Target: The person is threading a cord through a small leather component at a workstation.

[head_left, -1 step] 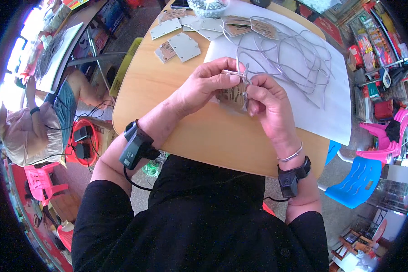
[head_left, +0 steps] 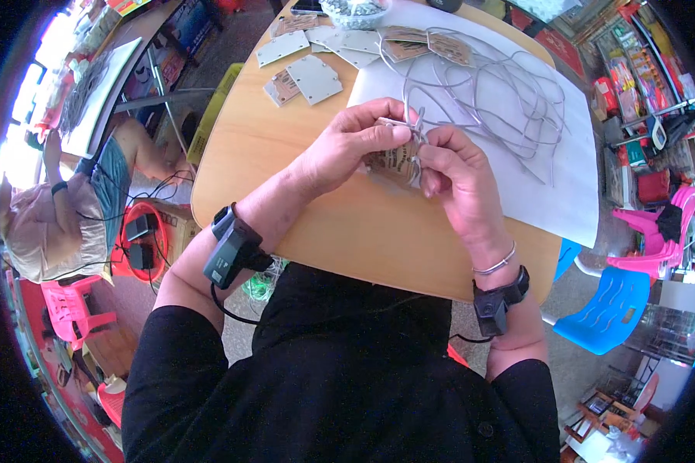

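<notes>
Above the near part of the table, my left hand (head_left: 354,145) grips a small flat board (head_left: 394,163) with a brown printed face, thumb along its upper edge. A thin grey cord (head_left: 406,96) loops and crosses at the board's edge near my left fingertips. Close against the board's right side, my right hand (head_left: 462,171) pinches the cord between thumb and forefinger. My fingers partly hide where cord and board meet. From there the cord runs back into loose, tangled loops over a white sheet (head_left: 571,204).
Several similar boards, pale (head_left: 314,80) and brown-faced (head_left: 450,49), lie toward the far side of the wooden table (head_left: 347,247). Behind them stands a clear tub (head_left: 355,14) of small pieces. A blue chair (head_left: 606,312) is at right; another person (head_left: 62,220) sits at left.
The held board has tilted slightly, showing a little more of its printed face. Both hands stay almost in the same place.
</notes>
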Tool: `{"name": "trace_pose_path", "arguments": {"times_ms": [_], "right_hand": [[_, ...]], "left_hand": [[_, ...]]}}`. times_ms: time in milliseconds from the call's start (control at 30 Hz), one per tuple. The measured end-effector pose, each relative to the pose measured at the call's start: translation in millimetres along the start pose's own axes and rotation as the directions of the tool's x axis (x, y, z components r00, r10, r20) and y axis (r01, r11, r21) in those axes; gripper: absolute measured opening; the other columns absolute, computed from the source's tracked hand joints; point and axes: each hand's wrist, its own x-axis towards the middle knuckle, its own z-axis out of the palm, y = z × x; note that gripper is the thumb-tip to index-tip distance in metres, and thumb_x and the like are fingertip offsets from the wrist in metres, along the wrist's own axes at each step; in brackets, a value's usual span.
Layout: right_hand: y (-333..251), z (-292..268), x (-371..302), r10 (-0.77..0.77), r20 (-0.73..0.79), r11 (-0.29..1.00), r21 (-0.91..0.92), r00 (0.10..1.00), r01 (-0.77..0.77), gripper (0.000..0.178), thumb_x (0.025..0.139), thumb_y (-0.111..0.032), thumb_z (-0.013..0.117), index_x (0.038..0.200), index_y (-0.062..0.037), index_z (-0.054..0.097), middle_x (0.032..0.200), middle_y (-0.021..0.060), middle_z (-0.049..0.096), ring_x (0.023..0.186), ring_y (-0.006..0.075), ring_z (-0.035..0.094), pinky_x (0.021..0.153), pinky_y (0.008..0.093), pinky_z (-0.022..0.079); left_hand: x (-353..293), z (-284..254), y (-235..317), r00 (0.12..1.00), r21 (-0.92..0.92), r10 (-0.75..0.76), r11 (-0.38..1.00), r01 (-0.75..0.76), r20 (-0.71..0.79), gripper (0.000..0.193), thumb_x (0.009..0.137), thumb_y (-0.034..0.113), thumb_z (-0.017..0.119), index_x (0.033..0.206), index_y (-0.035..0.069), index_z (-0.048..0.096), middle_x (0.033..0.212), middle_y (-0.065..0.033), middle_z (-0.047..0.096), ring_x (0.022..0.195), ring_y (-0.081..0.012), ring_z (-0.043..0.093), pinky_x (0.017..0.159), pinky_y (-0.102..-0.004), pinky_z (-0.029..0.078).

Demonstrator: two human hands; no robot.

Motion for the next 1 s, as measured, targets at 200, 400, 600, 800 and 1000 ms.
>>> {"name": "trace_pose_path", "arguments": {"times_ms": [200, 400, 600, 800, 1000], "right_hand": [[2, 0, 1, 0.028, 0.043, 0.998, -0.055, 0.999, -0.026, 0.012, 0.082, -0.019, 0.066, 0.082, -0.0083, 0.06, 0.065, -0.0043, 0.054, 0.053, 0.0038, 0.046, 0.05, 0.0175, 0.035], [5, -3, 3, 0.061, 0.083, 0.989, 0.129, 0.995, -0.071, 0.014, 0.082, -0.021, 0.067, 0.083, -0.0098, 0.06, 0.069, -0.0037, 0.056, 0.055, 0.0043, 0.047, 0.051, 0.0174, 0.036], [0, -3, 3, 0.094, 0.09, 0.99, 0.094, 0.992, -0.102, 0.015, 0.083, -0.024, 0.065, 0.085, -0.0099, 0.061, 0.071, -0.0033, 0.057, 0.056, 0.0047, 0.047, 0.052, 0.0178, 0.037], [1, -2, 3, -0.011, 0.07, 0.995, -0.094, 0.997, 0.017, 0.014, 0.084, -0.021, 0.062, 0.089, -0.0073, 0.062, 0.072, -0.0032, 0.057, 0.057, 0.005, 0.047, 0.053, 0.0186, 0.039], [-4, 0, 0, -0.06, 0.117, 0.904, -0.415, 0.991, 0.104, 0.015, 0.085, -0.017, 0.06, 0.087, -0.0024, 0.063, 0.071, -0.002, 0.058, 0.059, 0.0051, 0.049, 0.055, 0.0198, 0.041]], "left_hand": [[6, -6, -8, 0.985, 0.216, 0.102, 0.974, -0.07, -0.141, 0.014, 0.089, 0.019, 0.059, 0.091, 0.005, 0.061, 0.084, 0.0004, 0.061, 0.079, -0.0084, 0.057, 0.074, -0.0236, 0.046], [8, -5, -10, 0.98, 0.261, 0.15, 0.959, -0.111, -0.133, 0.015, 0.088, 0.02, 0.061, 0.09, 0.005, 0.061, 0.082, 0.001, 0.062, 0.076, -0.0072, 0.056, 0.071, -0.023, 0.046], [7, -5, -9, 0.971, 0.286, 0.181, 0.949, -0.13, -0.157, 0.016, 0.088, 0.021, 0.061, 0.089, 0.005, 0.062, 0.08, 0.0017, 0.061, 0.074, -0.0065, 0.055, 0.069, -0.0221, 0.045], [6, -4, -6, 0.962, 0.275, 0.154, 0.957, -0.089, -0.226, 0.017, 0.089, 0.022, 0.06, 0.088, 0.005, 0.062, 0.077, 0.0023, 0.06, 0.071, -0.0057, 0.052, 0.066, -0.0214, 0.043], [9, -12, -9, 0.925, 0.246, 0.217, 0.959, -0.143, -0.31, 0.019, 0.09, 0.023, 0.059, 0.09, 0.005, 0.062, 0.077, 0.0031, 0.058, 0.069, -0.0063, 0.051, 0.064, -0.022, 0.043]]}}
